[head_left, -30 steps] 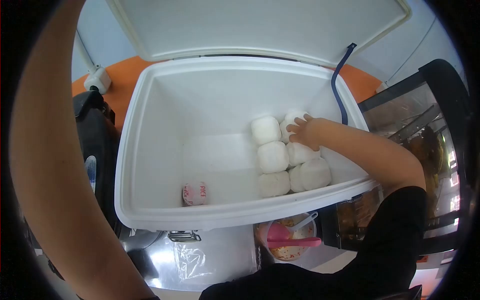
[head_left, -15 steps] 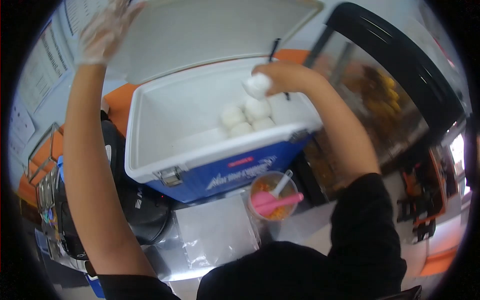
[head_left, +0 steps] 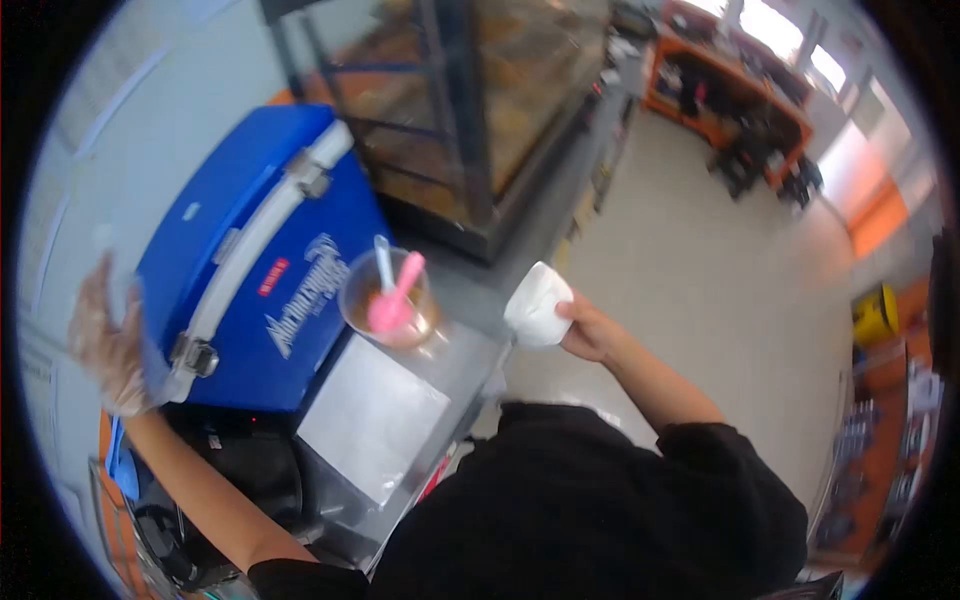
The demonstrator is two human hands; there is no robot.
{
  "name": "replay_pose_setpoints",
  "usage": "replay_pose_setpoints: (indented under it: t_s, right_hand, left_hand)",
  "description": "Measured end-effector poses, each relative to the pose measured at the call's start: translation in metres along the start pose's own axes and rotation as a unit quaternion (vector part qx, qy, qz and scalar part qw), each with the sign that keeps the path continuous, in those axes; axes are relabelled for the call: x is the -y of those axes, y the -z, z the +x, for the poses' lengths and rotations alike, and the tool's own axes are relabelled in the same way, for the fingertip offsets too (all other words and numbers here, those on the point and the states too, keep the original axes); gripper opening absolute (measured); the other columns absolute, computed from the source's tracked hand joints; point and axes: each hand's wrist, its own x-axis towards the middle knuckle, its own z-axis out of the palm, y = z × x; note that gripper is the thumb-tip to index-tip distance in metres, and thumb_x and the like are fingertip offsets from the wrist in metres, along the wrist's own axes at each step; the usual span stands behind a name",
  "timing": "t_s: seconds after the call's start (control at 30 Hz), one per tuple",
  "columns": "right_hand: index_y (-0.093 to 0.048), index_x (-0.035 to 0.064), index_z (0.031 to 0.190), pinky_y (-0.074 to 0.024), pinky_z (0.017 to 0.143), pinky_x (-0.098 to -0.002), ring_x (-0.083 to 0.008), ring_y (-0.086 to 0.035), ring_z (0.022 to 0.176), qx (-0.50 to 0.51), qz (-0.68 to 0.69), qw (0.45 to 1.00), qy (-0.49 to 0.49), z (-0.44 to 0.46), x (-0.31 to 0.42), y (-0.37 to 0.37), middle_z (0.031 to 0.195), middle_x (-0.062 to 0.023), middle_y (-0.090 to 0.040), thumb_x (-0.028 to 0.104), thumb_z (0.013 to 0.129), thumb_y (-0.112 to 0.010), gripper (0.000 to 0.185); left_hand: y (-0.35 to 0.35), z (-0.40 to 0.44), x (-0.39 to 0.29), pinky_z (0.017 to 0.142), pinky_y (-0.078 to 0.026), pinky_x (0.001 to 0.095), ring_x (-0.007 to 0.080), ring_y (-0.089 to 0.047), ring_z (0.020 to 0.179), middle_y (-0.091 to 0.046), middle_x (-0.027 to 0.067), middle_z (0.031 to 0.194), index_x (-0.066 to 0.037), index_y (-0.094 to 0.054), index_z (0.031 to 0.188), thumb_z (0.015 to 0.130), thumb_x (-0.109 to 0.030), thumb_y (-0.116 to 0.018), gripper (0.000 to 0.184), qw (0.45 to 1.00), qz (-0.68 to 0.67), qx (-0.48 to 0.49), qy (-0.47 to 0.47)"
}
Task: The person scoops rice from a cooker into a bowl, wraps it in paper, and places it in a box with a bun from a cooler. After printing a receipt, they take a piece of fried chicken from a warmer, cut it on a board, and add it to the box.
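My right hand (head_left: 590,328) grips a white wrapped bundle (head_left: 540,305) by its side, out in front of my body over the floor. The bundle is soft-looking and roughly rounded; what it holds does not show. My left hand (head_left: 112,345), in a clear thin glove, is blurred at the left end of a blue cooler box (head_left: 320,300), fingers spread. Whether it touches the box I cannot tell. The cooler's blue lid (head_left: 235,190) is down, and its contents are hidden.
Before the cooler stands a clear tub (head_left: 420,320) with a pink ladle (head_left: 392,310) and a pale-handled utensil. White sheets (head_left: 375,415) lie on the metal counter (head_left: 468,352). A black appliance (head_left: 250,475) sits front left. Beyond is a glass display case (head_left: 480,130).
The cooler lid went from raised to down. My right hand left the cooler with a white bundle, and my left hand came down from the lid. The view turned right.
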Motion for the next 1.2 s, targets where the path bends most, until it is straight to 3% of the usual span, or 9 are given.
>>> replay_pose_setpoints:
  t_s: [0.2, 0.37, 0.4, 0.5, 0.57, 0.67, 0.9, 1.03, 1.2]
  right_hand:
    - [-0.031, 0.0088, 0.147, -0.0344, 0.111, -0.0521, -0.0314, -0.042, 0.135, -0.258, 0.13, 0.95, 0.118, -0.167, -0.062, 0.095, 0.146, -0.0131, -0.043, 0.044, 0.101, -0.042, 0.058]
    - [-0.041, 0.012, 0.14, -0.0406, 0.102, -0.0599, -0.0318, -0.049, 0.125, -0.381, 0.235, 0.877, 0.175, -0.268, -0.077, 0.136, 0.137, -0.0119, -0.049, 0.05, 0.101, -0.037, 0.055]
    - [-0.042, 0.0121, 0.139, -0.0421, 0.1, -0.0584, -0.032, -0.051, 0.122, -0.419, 0.272, 0.847, 0.184, -0.285, -0.07, 0.146, 0.134, -0.0121, -0.051, 0.05, 0.1, -0.037, 0.054]
    - [-0.053, 0.01, 0.124, -0.0502, 0.086, -0.0483, -0.0291, -0.06, 0.102, -0.53, 0.303, 0.764, 0.209, -0.318, -0.051, 0.199, 0.114, -0.0104, -0.061, 0.045, 0.096, -0.042, 0.046]
    - [-0.058, 0.0106, 0.104, -0.0505, 0.071, -0.0399, -0.0235, -0.061, 0.08, -0.398, 0.303, 0.797, 0.339, -0.364, -0.058, 0.28, 0.089, -0.0055, -0.062, 0.041, 0.094, -0.047, 0.034]
    - [-0.057, 0.0136, 0.095, -0.0473, 0.063, -0.0417, -0.0248, -0.057, 0.066, -0.422, 0.378, 0.751, 0.34, -0.396, -0.025, 0.334, 0.076, -0.003, -0.058, 0.04, 0.092, -0.046, 0.029]
    - [-0.055, 0.0139, 0.096, -0.0442, 0.062, -0.0368, -0.0211, -0.052, 0.065, -0.319, 0.362, 0.813, 0.327, -0.485, 0.024, 0.456, 0.075, -0.0019, -0.052, 0.039, 0.098, -0.044, 0.028]
    - [-0.054, 0.0085, 0.095, -0.0476, 0.082, -0.0362, -0.0221, -0.055, 0.08, -0.562, 0.416, 0.664, 0.266, -0.496, 0.046, 0.48, 0.079, -0.0054, -0.053, 0.032, 0.098, -0.047, 0.024]
    - [-0.052, 0.0092, 0.09, -0.0464, 0.064, -0.0338, -0.0209, -0.051, 0.066, -0.508, 0.391, 0.745, 0.183, -0.531, -0.013, 0.546, 0.075, -0.0058, -0.049, 0.023, 0.098, -0.043, 0.018]
  left_hand:
    - [0.063, -0.033, -0.192, 0.112, -0.031, 0.0418, 0.0258, -0.05, 0.125, -0.056, 0.0151, 0.13, 0.003, -0.052, 0.132, 0.099, -0.021, -0.05, 0.041, 0.883, -0.436, -0.059, 0.165]
    - [0.034, -0.129, -0.31, 0.092, -0.042, 0.0363, 0.022, -0.057, 0.104, -0.065, 0.0143, 0.111, 0.007, -0.062, 0.116, 0.09, -0.03, -0.054, 0.046, 0.651, -0.696, 0.277, 0.12]
    - [0.034, -0.138, -0.348, 0.096, -0.041, 0.0361, 0.0228, -0.057, 0.106, -0.065, 0.0134, 0.107, 0.005, -0.065, 0.114, 0.089, -0.027, -0.056, 0.041, 0.687, -0.616, 0.356, 0.149]
    - [0.025, -0.186, -0.462, 0.102, -0.039, 0.0363, 0.0239, -0.059, 0.111, -0.068, 0.0119, 0.112, -0.003, -0.067, 0.115, 0.088, -0.017, -0.061, 0.031, 0.53, -0.678, 0.464, 0.211]
    - [0.01, -0.19, -0.503, 0.098, -0.044, 0.0353, 0.0241, -0.058, 0.113, -0.065, 0.0116, 0.12, -0.008, -0.064, 0.124, 0.09, -0.016, -0.064, 0.035, 0.526, -0.583, 0.615, -0.067]
    - [0.009, -0.186, -0.571, 0.098, -0.045, 0.0377, 0.0285, -0.059, 0.112, -0.065, 0.0123, 0.12, -0.015, -0.064, 0.123, 0.092, -0.022, -0.061, 0.032, 0.52, -0.447, 0.711, -0.156]
    - [-0.068, -0.227, -0.708, 0.102, -0.042, 0.0405, 0.0317, -0.054, 0.12, -0.059, 0.0129, 0.13, -0.021, -0.056, 0.132, 0.095, -0.039, -0.051, 0.041, 0.579, -0.352, 0.64, -0.362]
    - [-0.076, -0.273, -0.774, 0.104, -0.04, 0.0397, 0.0302, -0.053, 0.122, -0.057, 0.009, 0.134, -0.022, -0.053, 0.134, 0.097, -0.036, -0.048, 0.04, 0.505, -0.209, 0.814, -0.194]
    - [-0.084, -0.34, -0.764, 0.106, -0.037, 0.0328, 0.0238, -0.054, 0.122, -0.058, 0.0112, 0.132, -0.02, -0.049, 0.14, 0.096, -0.042, -0.046, 0.049, 0.351, -0.208, 0.901, -0.146]
